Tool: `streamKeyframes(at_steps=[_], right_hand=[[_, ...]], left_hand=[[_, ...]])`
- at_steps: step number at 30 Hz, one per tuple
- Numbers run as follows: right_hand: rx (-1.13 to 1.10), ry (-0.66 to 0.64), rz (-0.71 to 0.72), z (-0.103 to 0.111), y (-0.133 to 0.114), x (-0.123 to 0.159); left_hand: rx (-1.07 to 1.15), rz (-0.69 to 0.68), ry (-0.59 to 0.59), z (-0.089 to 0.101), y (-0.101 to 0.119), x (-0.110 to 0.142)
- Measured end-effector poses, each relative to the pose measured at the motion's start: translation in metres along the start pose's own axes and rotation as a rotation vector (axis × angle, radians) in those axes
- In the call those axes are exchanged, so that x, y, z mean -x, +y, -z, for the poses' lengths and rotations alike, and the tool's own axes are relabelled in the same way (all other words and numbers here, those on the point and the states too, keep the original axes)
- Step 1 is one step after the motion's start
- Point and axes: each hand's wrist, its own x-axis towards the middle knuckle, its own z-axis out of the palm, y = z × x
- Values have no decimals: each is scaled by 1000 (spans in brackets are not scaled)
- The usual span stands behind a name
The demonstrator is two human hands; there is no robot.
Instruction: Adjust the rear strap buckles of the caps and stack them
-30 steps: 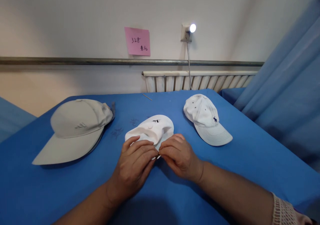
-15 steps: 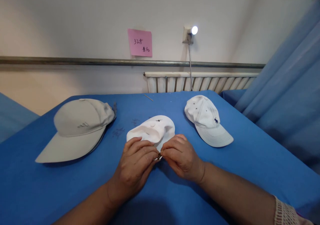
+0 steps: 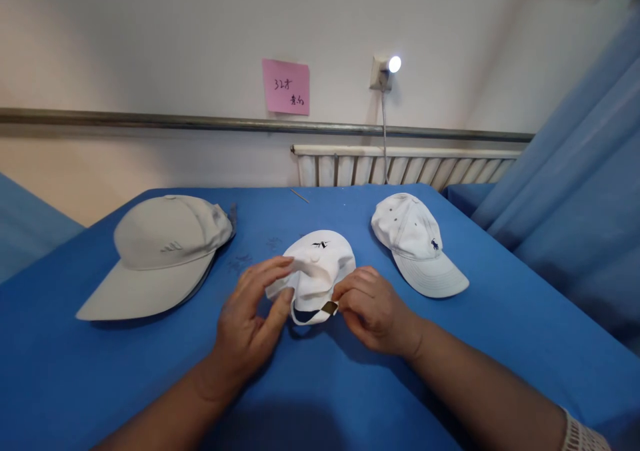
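In the middle of the blue surface lies a white baseball cap (image 3: pixel 317 271) with a small black mark on its far part. Its back strap faces me, with a brown-gold buckle (image 3: pixel 329 307) on the strap's right side. My right hand (image 3: pixel 373 311) pinches the cap's edge beside that buckle. At the cap's left side, my left hand (image 3: pixel 253 311) has its thumb and fingers apart, close to the strap opening. Whether its fingertips touch the fabric I cannot tell.
A light grey cap (image 3: pixel 160 251) sits at the left, brim towards me. To the right is another white cap (image 3: pixel 413 244) with a dark blue emblem. A thin stick (image 3: pixel 299 196) lies near the far edge of the blue-covered table (image 3: pixel 280 397). Blue curtains (image 3: pixel 575 171) hang at right.
My left hand has let go of the strap area and opened, moving left. The strap and buckle have come into view. My right hand keeps its pinch at the cap's edge.
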Motion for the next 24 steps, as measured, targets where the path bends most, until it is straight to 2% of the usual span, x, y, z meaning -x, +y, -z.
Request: streamKeyframes(at_steps=[3, 6, 11, 15, 17, 21, 24], right_hand=[[-46, -122, -43, 1, 0, 0], [-147, -190, -147, -1, 3, 4], [-140, -127, -332, -4, 17, 11], [-177, -116, -373, -9, 19, 10], [-178, -64, -408, -14, 14, 8], [-154, 138, -436, -20, 8, 8], [-64, 312, -415, -19, 9, 10]], left_hand=[[-66, 129, 20, -2, -12, -3], [-61, 237, -35, -7, -21, -4], [-70, 343, -183, -15, -29, -4], [0, 432, -266, -19, -32, -3], [68, 537, -227, -19, -31, -3], [231, 749, -76, -16, -23, -5], [308, 779, -64, -14, -16, -6]])
